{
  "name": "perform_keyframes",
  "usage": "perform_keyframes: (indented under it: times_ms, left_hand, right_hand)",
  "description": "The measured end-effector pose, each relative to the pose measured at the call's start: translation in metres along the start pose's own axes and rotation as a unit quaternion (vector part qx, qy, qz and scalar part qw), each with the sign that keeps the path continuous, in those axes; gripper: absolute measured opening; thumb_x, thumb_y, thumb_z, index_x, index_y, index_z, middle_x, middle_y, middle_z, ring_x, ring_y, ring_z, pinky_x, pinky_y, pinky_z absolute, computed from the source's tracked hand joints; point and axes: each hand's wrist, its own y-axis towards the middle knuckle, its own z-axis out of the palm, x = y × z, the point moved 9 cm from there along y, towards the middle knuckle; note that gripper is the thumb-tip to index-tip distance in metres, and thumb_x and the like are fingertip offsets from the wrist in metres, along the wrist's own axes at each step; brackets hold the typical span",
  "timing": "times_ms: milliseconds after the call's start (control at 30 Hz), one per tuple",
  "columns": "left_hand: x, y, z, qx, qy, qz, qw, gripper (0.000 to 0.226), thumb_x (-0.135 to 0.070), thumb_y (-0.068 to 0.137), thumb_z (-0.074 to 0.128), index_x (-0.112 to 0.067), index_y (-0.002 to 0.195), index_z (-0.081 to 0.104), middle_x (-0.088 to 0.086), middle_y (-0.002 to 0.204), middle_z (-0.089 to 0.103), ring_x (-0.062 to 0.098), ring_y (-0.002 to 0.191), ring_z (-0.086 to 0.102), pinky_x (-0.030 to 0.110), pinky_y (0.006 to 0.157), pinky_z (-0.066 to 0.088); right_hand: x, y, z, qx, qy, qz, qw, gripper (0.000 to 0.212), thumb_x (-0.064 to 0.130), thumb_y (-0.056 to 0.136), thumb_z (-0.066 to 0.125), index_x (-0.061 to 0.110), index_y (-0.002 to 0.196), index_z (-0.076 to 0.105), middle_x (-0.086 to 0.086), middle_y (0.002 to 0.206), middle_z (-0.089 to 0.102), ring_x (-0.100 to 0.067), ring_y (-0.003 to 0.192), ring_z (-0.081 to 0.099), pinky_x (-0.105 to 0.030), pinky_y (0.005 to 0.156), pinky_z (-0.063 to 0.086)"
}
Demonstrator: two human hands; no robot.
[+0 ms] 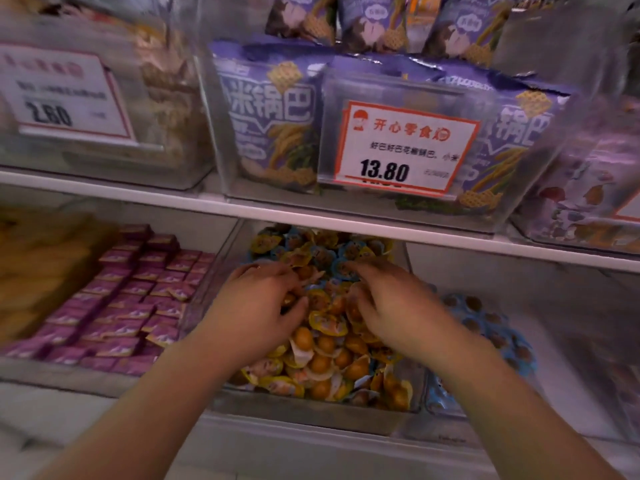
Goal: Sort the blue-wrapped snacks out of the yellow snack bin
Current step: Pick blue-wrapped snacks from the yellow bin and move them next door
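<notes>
Item under inspection: blue-wrapped snacks, mixed w/ yellow-wrapped snacks in the clear yellow snack bin, lower shelf, centre. Blue ones show mainly at the far half of the bin, under the shelf edge; near half reads almost all yellow.

Handling, as judged: small single-portion packs, a rounded lump sealed inside a flat crimped film rim. Likely light, film thin and slick, contents fairly firm. Loose pile, so packs will probably slide and bury one another when stirred. Best hold appears to be a pinch on the crimped rim, or thumb and finger across the lump. Blur limits finer detail.

Left hand: in the bin, left of centre, palm down, fingers curled into the pile. It touches yellow packs; whether it actually grips 1 cannot be told.

Right hand: in the bin, right of centre, palm down, fingers extended far-left w/ tips on a blue pack near the far end. Fingers fairly straight, thumb tucked low; no pinch confirmed.

Adjacent: neighbouring bin to the right holds blue packs, a probable destination. Purple boxes to the left. Price tag reads 13.80 on the upper shelf.
</notes>
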Motion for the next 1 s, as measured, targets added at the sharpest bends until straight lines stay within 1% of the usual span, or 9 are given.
perform_keyframes:
  times_ms: [100, 200, 367, 467, 600, 700, 767, 900, 1000]
  left_hand:
    - [0.008, -0.002, -0.001, 0.003, -0.003, -0.016, 1.0, 0.032, -0.049, 0.09, 0.051, -0.031, 0.111, 0.067, -0.01, 0.119, 0.062, 0.018, 0.11, 0.06, 0.037, 0.098, 0.044]
    - [0.014, -0.003, 0.001, -0.01, 0.013, -0.036, 0.999, 0.031, -0.043, 0.091, 0.051, -0.03, 0.117, 0.064, -0.006, 0.122, 0.06, 0.022, 0.112, 0.058, 0.037, 0.097, 0.044]
    - [0.008, 0.002, 0.004, -0.02, 0.035, -0.025, 0.999, 0.041, -0.028, 0.088, 0.051, -0.033, 0.127, 0.06, -0.003, 0.132, 0.056, 0.025, 0.127, 0.048, 0.041, 0.109, 0.031]
    - [-0.007, 0.008, 0.011, 0.022, 0.065, 0.033, 0.997, 0.05, -0.025, 0.082, 0.054, -0.033, 0.131, 0.058, -0.006, 0.136, 0.053, 0.024, 0.133, 0.042, 0.044, 0.115, 0.023]
    - [-0.013, 0.016, 0.025, 0.057, 0.053, 0.044, 0.996, 0.042, -0.024, 0.087, 0.051, -0.033, 0.128, 0.058, -0.006, 0.12, 0.061, 0.023, 0.116, 0.054, 0.043, 0.115, 0.024]
    - [-0.006, 0.021, 0.028, 0.042, 0.075, 0.023, 0.996, 0.035, -0.035, 0.095, 0.042, -0.03, 0.127, 0.056, -0.003, 0.12, 0.061, 0.026, 0.116, 0.054, 0.046, 0.113, 0.025]
    - [-0.002, 0.022, 0.032, 0.051, 0.088, 0.009, 0.995, 0.036, -0.039, 0.097, 0.038, -0.03, 0.128, 0.055, -0.002, 0.12, 0.062, 0.028, 0.118, 0.053, 0.051, 0.112, 0.025]
    - [0.004, 0.027, 0.042, 0.113, 0.06, -0.013, 0.992, 0.04, -0.044, 0.098, 0.035, -0.04, 0.134, 0.051, -0.003, 0.128, 0.061, 0.029, 0.128, 0.045, 0.053, 0.116, 0.018]
    - [0.005, 0.029, 0.042, 0.148, 0.019, -0.021, 0.989, 0.036, -0.046, 0.096, 0.042, -0.045, 0.131, 0.052, -0.003, 0.127, 0.062, 0.027, 0.127, 0.046, 0.048, 0.114, 0.022]
  right_hand:
    - [-0.005, 0.027, 0.011, 0.05, -0.032, 0.027, 0.998, 0.055, 0.036, 0.097, 0.045, 0.025, 0.15, 0.034, -0.009, 0.152, 0.04, -0.032, 0.13, 0.048, -0.041, 0.103, 0.045]
    - [-0.008, 0.054, 0.024, 0.056, -0.045, 0.03, 0.997, 0.059, 0.038, 0.098, 0.046, 0.025, 0.153, 0.03, -0.008, 0.157, 0.031, -0.031, 0.142, 0.031, -0.04, 0.115, 0.025]
    - [-0.007, 0.075, 0.05, 0.124, -0.088, 0.004, 0.988, 0.083, 0.069, 0.084, 0.049, 0.045, 0.154, 0.009, -0.003, 0.162, 0.013, -0.041, 0.143, 0.025, -0.052, 0.114, 0.032]
    - [0.0, 0.089, 0.052, 0.185, -0.109, -0.023, 0.976, 0.096, 0.076, 0.074, 0.048, 0.048, 0.153, 0.003, -0.003, 0.165, 0.003, -0.039, 0.146, 0.025, -0.047, 0.114, 0.031]
    - [0.004, 0.09, 0.05, 0.203, -0.07, -0.054, 0.975, 0.083, 0.06, 0.081, 0.059, 0.048, 0.152, 0.019, -0.005, 0.16, 0.024, -0.031, 0.141, 0.035, -0.034, 0.112, 0.034]
    - [0.003, 0.082, 0.039, 0.149, -0.055, -0.063, 0.985, 0.061, 0.059, 0.079, 0.062, 0.039, 0.136, 0.052, -0.003, 0.129, 0.054, -0.028, 0.123, 0.052, -0.024, 0.089, 0.035]
    - [0.002, 0.08, 0.032, 0.104, -0.06, -0.065, 0.991, 0.049, 0.052, 0.08, 0.068, 0.029, 0.124, 0.062, 0.002, 0.112, 0.057, -0.025, 0.113, 0.056, -0.022, 0.08, 0.033]
    - [-0.006, 0.081, 0.031, 0.076, -0.042, -0.046, 0.995, 0.044, 0.048, 0.082, 0.07, 0.031, 0.122, 0.062, 0.0, 0.122, 0.06, -0.022, 0.115, 0.057, -0.022, 0.08, 0.033]
    - [-0.017, 0.086, 0.03, 0.072, 0.02, -0.001, 0.997, 0.043, 0.049, 0.083, 0.07, 0.039, 0.124, 0.061, 0.005, 0.129, 0.061, -0.018, 0.118, 0.057, -0.02, 0.082, 0.034]
